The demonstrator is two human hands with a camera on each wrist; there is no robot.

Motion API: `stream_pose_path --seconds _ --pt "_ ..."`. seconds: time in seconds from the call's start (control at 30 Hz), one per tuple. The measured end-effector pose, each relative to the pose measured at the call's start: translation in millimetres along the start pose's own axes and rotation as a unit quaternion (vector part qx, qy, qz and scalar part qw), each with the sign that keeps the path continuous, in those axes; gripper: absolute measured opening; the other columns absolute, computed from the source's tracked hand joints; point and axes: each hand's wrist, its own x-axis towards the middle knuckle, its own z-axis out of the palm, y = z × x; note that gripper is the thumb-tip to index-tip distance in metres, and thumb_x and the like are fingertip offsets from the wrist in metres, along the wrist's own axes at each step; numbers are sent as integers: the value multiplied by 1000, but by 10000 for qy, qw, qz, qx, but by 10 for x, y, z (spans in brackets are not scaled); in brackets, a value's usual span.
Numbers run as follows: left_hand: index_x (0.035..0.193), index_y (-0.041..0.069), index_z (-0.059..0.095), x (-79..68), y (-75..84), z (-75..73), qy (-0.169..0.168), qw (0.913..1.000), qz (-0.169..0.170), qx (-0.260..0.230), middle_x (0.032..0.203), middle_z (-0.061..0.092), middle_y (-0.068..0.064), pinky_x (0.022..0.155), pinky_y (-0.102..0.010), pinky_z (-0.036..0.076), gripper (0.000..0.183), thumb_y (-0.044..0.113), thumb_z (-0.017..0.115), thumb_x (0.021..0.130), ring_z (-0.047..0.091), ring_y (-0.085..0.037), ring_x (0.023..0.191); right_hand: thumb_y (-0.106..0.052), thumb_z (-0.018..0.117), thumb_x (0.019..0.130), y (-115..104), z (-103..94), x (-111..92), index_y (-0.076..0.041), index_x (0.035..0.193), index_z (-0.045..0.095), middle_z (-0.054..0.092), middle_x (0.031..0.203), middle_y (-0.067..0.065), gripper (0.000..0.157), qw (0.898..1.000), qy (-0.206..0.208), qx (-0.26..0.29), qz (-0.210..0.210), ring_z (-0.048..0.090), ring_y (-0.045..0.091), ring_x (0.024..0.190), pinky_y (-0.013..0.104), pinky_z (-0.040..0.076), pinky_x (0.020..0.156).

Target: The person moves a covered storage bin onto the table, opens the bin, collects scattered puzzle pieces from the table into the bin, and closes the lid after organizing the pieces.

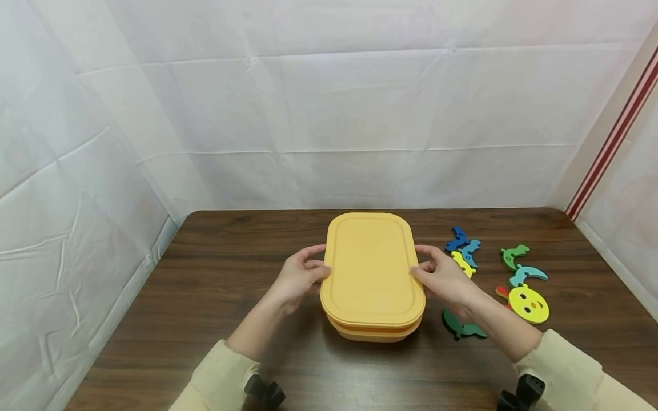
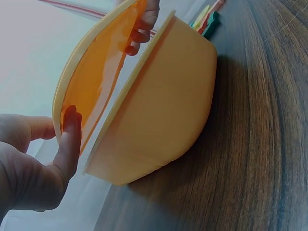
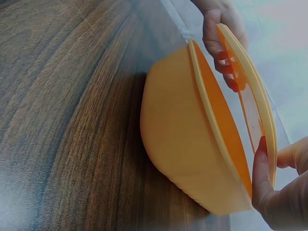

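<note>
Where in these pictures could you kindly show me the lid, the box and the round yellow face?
Lid (image 1: pixel 372 268): head view, on the middle of its flat top.
Box (image 2: pixel 166 96): left wrist view, on its outer side wall.
Round yellow face (image 1: pixel 529 304): head view, near its centre.

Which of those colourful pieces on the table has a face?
The round yellow disc on the right, with dark eyes; no others, even the yellow piece beside the right hand, show one.
</note>
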Motion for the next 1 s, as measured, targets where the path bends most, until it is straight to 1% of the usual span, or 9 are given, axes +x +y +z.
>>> stream_pose_path --seconds 0.23,0.43,0.53,0.73,1.0 --pt "131 13 44 -18 13 -85 51 9999 59 72 99 63 -13 62 -33 56 53 -3 60 83 65 -20 75 -19 52 93 -58 55 23 -11 144 22 55 111 17 59 9989 70 -445 -135 64 19 83 37 56 72" --pt "131 14 43 -45 13 -194 55 9996 84 278 101 63 -14 65 -35 57 53 -2 60 84 66 -20 76 -20 53 93 -88 134 65 -12 143 22 56 107 14 60 9962 121 -836 -188 61 18 75 32 54 65" --pt "132 12 43 -54 13 -242 73 9993 128 330 102 63 -14 64 -35 57 52 -2 60 84 66 -20 76 -19 53 93 -98 182 98 -11 144 22 56 107 16 60 9956 120 -892 -250 62 18 76 32 56 66" --pt "132 10 42 -87 13 -341 107 9990 146 417 106 62 -15 70 -38 56 51 0 59 85 65 -20 80 -15 53 93 -140 279 130 -9 143 23 54 108 18 58 9959 88 -833 -328 63 17 77 33 57 66" --pt "132 10 42 -139 23 -485 214 9986 143 463 106 62 -14 71 -39 56 51 2 59 86 65 -19 80 -15 54 91 -221 421 166 -7 142 24 54 107 21 60 9946 55 -883 -540 64 19 70 34 57 62"
